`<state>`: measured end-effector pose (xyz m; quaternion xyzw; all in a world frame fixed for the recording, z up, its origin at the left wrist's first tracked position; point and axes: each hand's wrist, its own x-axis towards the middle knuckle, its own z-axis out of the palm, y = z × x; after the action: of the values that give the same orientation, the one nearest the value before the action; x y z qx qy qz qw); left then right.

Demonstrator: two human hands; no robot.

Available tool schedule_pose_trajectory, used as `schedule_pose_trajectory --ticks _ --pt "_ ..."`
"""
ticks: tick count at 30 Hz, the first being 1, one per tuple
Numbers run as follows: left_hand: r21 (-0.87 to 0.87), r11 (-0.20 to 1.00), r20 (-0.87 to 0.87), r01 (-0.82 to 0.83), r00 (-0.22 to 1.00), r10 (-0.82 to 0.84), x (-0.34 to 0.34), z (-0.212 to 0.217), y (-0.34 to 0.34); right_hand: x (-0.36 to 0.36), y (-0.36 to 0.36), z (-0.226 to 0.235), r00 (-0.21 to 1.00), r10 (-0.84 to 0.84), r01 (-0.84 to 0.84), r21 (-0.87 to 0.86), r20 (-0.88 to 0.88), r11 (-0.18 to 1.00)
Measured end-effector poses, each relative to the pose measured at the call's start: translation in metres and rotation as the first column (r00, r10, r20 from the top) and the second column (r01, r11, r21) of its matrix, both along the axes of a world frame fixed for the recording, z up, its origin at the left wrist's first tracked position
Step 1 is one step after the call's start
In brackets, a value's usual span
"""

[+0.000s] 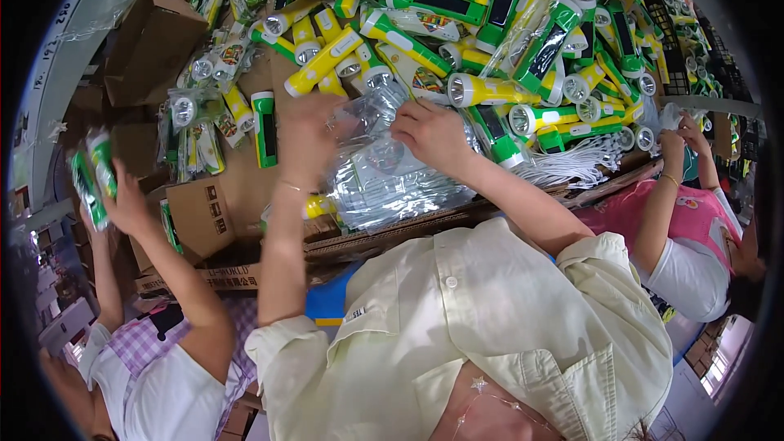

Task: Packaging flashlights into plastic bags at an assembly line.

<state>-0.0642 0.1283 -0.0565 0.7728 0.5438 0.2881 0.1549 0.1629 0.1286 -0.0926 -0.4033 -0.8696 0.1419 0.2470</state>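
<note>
Evidently, thin film was the likeliest source of trouble. A clear plastic bag [371, 114] lay between the person's two hands, above a stack of clear bags [400, 196] near the middle of the near edge of the cardboard-covered table [253, 182]. The right hand [433, 135] had its fingers bent, the tips on the film in what looked like a light pinch. The left hand [312, 131] was at the bag's left side, too blurred for me to tell how far its grip was closed or whether it had hold of the film.

Clinging layers could have brought up two bags together, and a slack pinch could have let the film slip. Because the slick stack reached close to the near edge, a tug could have dragged its top sheets over that side.

Toward the far edge, yellow-and-green flashlights [492, 39] were heaped at odd angles; disturbing a low one could have set others rolling onto the film. White cords [572, 165], bunched by the near edge right of the stack, could have tangled with a bag. One yellow flashlight [325, 64] lay just beyond the left hand, where a knuckle could have knocked it.
</note>
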Motion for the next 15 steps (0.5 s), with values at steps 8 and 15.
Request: schedule_pose_trajectory --ticks 8,15 --pt "-0.086 0.996 -0.081 -0.031 0.996 0.024 0.059 0.000 -0.047 0.008 -0.013 0.000 0.945 0.013 -0.040 -0.075 -0.326 0.996" --pt "-0.139 0.989 -0.064 -0.044 0.997 0.035 0.072 0.020 -0.061 0.025 -0.020 0.023 0.953 0.053 -0.087 -0.102 -0.297 0.991"
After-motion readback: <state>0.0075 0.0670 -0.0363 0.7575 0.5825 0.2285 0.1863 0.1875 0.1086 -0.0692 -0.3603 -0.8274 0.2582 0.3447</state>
